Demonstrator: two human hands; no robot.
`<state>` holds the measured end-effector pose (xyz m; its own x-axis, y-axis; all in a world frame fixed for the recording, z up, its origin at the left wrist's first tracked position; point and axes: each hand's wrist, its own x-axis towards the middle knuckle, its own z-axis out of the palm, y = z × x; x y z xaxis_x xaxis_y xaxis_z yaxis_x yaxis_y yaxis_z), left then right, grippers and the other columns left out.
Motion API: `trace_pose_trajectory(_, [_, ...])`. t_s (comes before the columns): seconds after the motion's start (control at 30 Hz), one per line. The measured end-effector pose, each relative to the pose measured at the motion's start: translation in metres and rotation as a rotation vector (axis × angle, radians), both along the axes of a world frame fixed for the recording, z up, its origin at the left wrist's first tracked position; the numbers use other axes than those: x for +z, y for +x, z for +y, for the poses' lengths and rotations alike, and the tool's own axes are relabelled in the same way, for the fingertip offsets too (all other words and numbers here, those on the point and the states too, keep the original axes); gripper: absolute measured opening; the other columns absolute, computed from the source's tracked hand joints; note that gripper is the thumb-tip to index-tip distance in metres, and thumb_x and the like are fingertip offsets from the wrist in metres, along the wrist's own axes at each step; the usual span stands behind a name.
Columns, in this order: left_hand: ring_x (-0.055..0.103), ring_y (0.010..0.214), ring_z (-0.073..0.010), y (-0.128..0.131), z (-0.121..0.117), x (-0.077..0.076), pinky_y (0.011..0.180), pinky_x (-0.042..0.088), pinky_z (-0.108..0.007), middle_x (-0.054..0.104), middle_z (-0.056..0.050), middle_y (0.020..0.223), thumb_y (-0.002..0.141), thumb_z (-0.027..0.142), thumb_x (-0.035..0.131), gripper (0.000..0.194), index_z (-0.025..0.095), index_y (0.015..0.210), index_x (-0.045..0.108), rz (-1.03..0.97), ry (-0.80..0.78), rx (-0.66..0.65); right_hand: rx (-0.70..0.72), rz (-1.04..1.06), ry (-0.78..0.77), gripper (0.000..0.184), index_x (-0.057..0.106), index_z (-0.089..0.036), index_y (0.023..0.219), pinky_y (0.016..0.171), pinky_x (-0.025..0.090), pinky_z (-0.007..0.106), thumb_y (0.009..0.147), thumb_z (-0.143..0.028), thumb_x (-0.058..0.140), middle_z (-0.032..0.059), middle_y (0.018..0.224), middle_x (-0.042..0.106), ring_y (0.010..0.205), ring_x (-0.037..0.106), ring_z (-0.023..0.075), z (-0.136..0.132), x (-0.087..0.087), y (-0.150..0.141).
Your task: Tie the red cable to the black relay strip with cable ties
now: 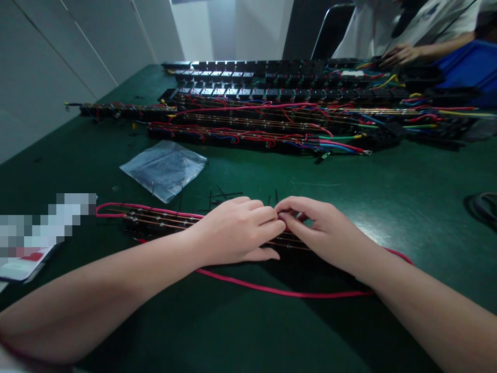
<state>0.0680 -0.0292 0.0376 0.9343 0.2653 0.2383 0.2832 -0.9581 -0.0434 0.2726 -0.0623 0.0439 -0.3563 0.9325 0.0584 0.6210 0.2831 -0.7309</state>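
Note:
A long black strip (149, 228) with bare copper-coloured rails lies across the table in front of me, partly covered by my hands. A thick red cable (298, 295) runs along its far side and loops round in front. My left hand (236, 228) lies over the strip, fingers curled together, thumb stretched along the near side; what its fingertips hold is hidden. My right hand (310, 220) meets it there, thumb and index finger pinched. A thin black cable tie (276, 195) sticks up right behind the pinch. Other tie tails stand up along the strip's left part.
Loose black cable ties (225, 196) lie behind my left hand, near a clear plastic bag (166, 166). Several wired strips (248, 129) fill the back of the table. A co-worker's hand (402, 53) is at the back right beside a blue bin (469, 72). A partly blurred-out object (42, 243) lies left.

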Motion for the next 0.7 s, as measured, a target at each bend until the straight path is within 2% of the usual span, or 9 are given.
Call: trace_pose_trajectory(0.7, [0.063,0.086,-0.0227,0.0006,0.0005,0.0002,0.076,0.049,-0.036,0.066,-0.007,0.101,0.091,0.049,0.057,0.037,0.015,0.104,0.06,-0.001,-0.016,0.011,-0.029,0.045,-0.016,0.012,0.064,-0.021,0.088,0.066,0.045,0.025,0.09,-0.021,0.052,-0.0019,0.081,0.066,0.073,0.06,0.0129,-0.0011,0.001,0.0005])
